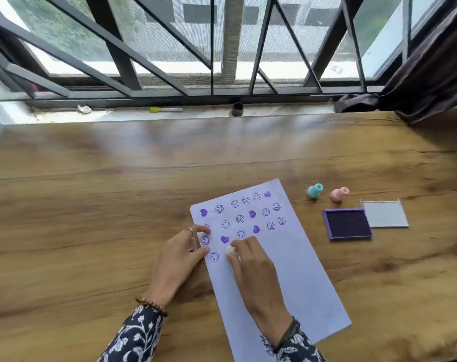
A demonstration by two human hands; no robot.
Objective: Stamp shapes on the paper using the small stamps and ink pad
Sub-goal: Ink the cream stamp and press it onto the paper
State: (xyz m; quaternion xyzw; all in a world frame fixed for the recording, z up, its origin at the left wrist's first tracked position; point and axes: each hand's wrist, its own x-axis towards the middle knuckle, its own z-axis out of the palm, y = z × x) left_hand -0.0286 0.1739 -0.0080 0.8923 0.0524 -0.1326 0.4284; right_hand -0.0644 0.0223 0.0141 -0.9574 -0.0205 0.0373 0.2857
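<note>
A white sheet of paper point(295, 270) lies tilted on the wooden table, its upper half covered with several purple smiley and heart prints. My right hand point(253, 267) grips a small white stamp point(231, 250) and holds it down on the paper, just below a purple heart. My left hand point(180, 257) rests flat on the paper's left edge with its fingers spread. To the right of the paper sit a teal stamp point(314, 192), a pink stamp point(339, 194) and the open purple ink pad point(347, 223).
The ink pad's clear lid point(384, 213) lies right beside it. The wooden table point(91, 205) runs up to a window sill holding a yellow marker point(166, 109) and a small black cap point(237, 109). A dark curtain point(431, 79) hangs at the right.
</note>
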